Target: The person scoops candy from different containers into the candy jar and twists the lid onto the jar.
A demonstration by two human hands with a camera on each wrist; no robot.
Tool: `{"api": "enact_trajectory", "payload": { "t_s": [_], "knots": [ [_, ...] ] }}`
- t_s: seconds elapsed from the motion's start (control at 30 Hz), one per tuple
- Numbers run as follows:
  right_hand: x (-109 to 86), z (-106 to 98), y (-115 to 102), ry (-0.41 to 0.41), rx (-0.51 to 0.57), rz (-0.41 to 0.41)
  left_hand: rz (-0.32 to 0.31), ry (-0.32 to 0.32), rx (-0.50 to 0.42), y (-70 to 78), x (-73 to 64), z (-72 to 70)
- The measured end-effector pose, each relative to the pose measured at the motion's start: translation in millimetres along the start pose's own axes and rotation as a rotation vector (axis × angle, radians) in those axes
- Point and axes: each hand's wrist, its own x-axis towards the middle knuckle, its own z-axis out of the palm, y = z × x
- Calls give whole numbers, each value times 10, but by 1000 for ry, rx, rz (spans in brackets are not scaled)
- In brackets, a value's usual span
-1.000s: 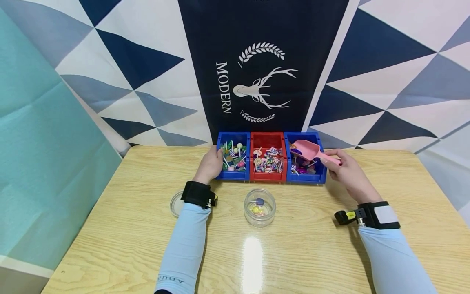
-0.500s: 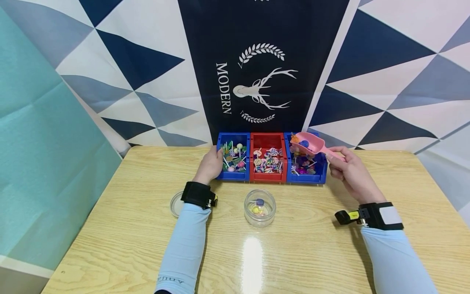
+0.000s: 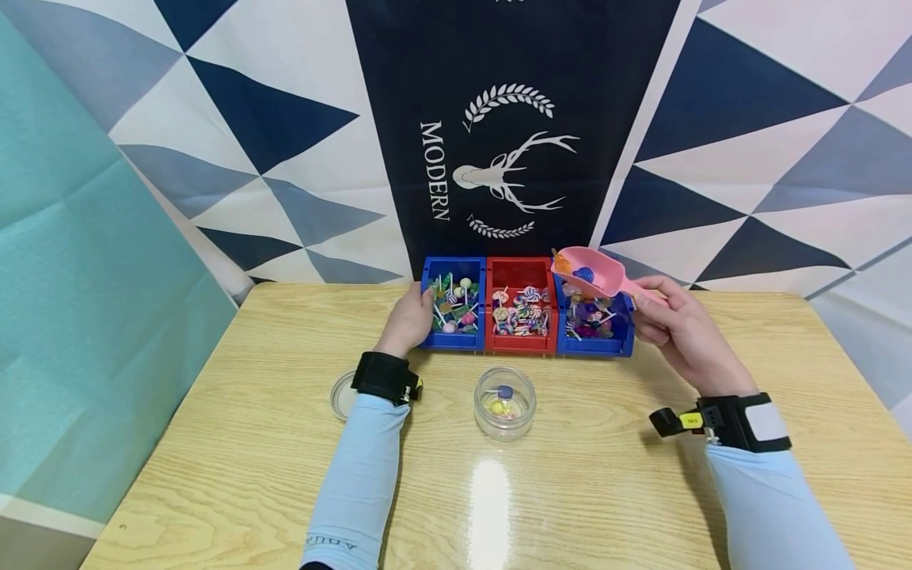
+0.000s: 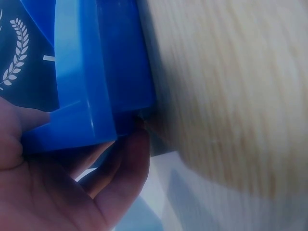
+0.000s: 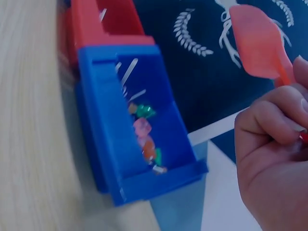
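Observation:
My right hand [image 3: 687, 332] grips the handle of a pink scoop [image 3: 606, 271], held above the right blue bin [image 3: 602, 347]. An orange piece and a blue piece of candy [image 3: 584, 275] lie in the scoop; the right wrist view shows only its underside. Over the outer wall of the left blue bin [image 3: 454, 341], my left hand [image 3: 408, 321] has its thumb on the rim and its fingers curled beneath, plain in the left wrist view. Mixed candies and lollipops fill that bin. Between the blue bins stands a red bin [image 3: 521, 345] of lollipops.
A clear round jar [image 3: 504, 427] with a few candies inside stands on the wooden table [image 3: 584, 491] in front of the bins. Its likely lid, a clear disc [image 3: 342, 396], lies partly under my left wrist. A patterned wall [image 3: 513, 47] rises right behind the bins.
My right hand has lifted the scoop out of the right bin and tilted it level, with candy now visible in it. The left hand, bins and jar have stayed put.

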Motion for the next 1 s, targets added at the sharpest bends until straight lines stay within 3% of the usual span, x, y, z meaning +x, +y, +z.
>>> {"api": "enact_trajectory", "payload": {
  "t_s": [0.13,0.33,0.63,0.83,1.0],
  "knots": [
    [-14,59,-60,-80,-33,1,-1,-1,0,-2,0,3],
    [-29,124,-119,-216,-237,87,3,1,-3,-14,9,7],
    [-59,219,-114,-284,-583,221,-8,-2,-2,-19,14,10],
    [-61,300,-112,-328,-703,250,-15,-2,-7,-23,22,14],
    [-74,358,-123,-364,-736,243,-22,-3,-9,-23,19,15]
  ]
}}
